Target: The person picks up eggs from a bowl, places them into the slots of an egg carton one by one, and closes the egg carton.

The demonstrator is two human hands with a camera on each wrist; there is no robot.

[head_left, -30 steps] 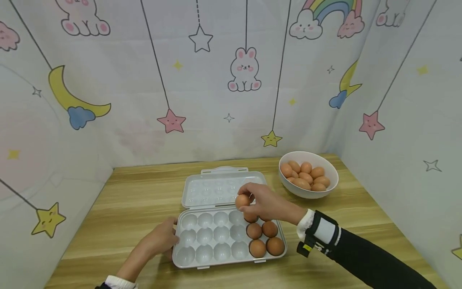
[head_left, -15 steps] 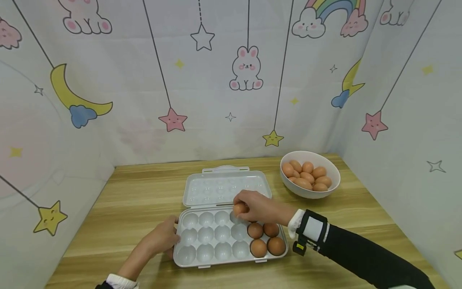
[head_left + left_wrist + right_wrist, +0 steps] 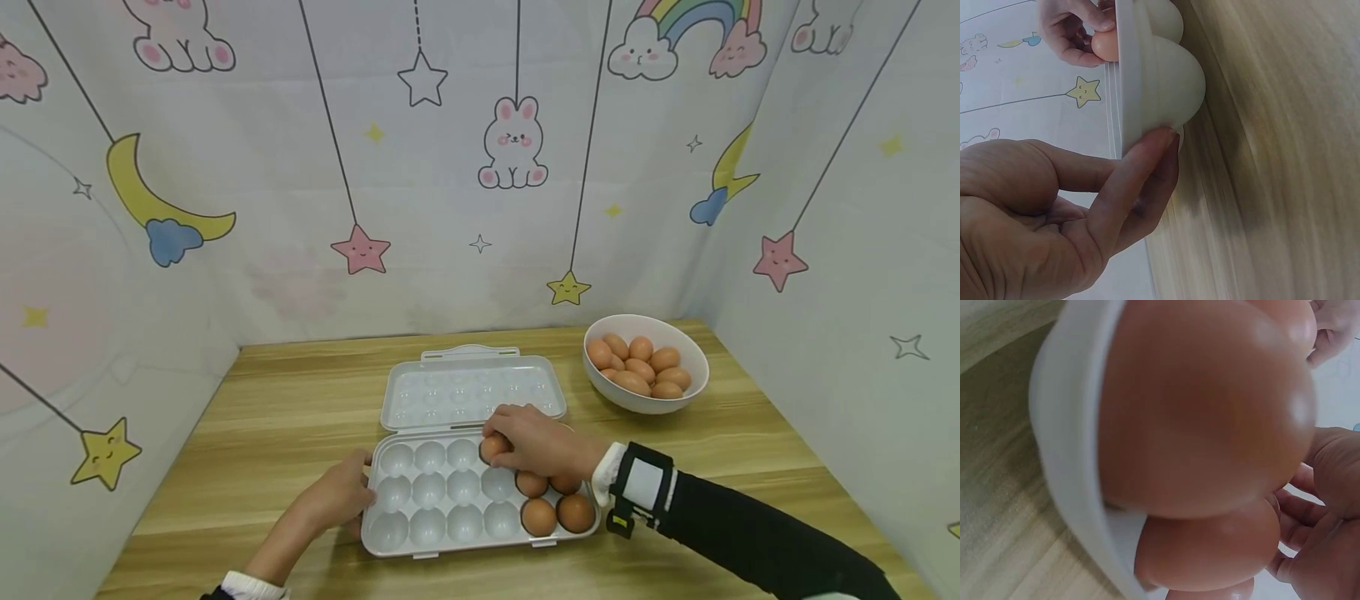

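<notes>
My left hand (image 3: pixel 333 498) grips the left edge of a white plastic egg tray (image 3: pixel 480 544). In the left wrist view its fingers (image 3: pixel 1119 203) pinch the tray's rim beside the rounded underside of the cups. My right hand (image 3: pixel 543 444) holds a brown egg (image 3: pixel 492 449) in its fingertips, down at a cup in the back row. Several brown eggs (image 3: pixel 538 517) sit in the two right columns; the hand covers the back ones there. Close up in the right wrist view, a seated egg (image 3: pixel 1204 406) hides part of the right hand (image 3: pixel 1332 512). Cups further left hold no eggs.
The tray's hinged lid (image 3: pixel 472 387) lies folded back behind it. A white bowl (image 3: pixel 647 407) with several brown eggs (image 3: pixel 640 371) stands at the back right of the wooden table (image 3: pixel 285 392). A printed white curtain (image 3: pixel 450 292) encloses the back and sides.
My right hand has lowered the egg from above the back row down into a cup there, drifting slightly left. The left hand keeps its grip on the tray.
</notes>
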